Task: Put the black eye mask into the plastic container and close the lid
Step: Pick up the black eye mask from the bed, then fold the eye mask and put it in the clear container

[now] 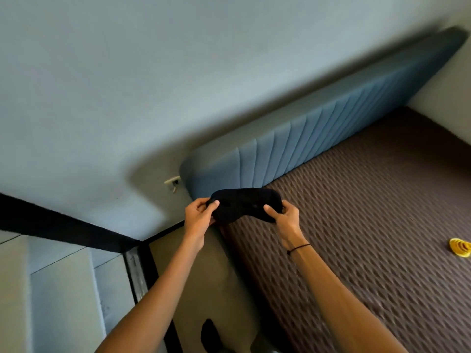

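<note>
Both forearms are reaching forward; left hand (197,215) and right hand (285,216) are each pinching an end of the eye mask (246,203) above the bed (369,212).

The black eye mask (246,204) is stretched flat between both hands, the left hand (197,217) pinching its left end and the right hand (284,217) its right end, thumbs on the near face. Beyond the fingers stands a blue padded headboard (318,133); below and right of the right fingers spreads a brown textured mattress (369,212). A yellow object (460,247) lies on it well to the right of the right fingers.
</note>
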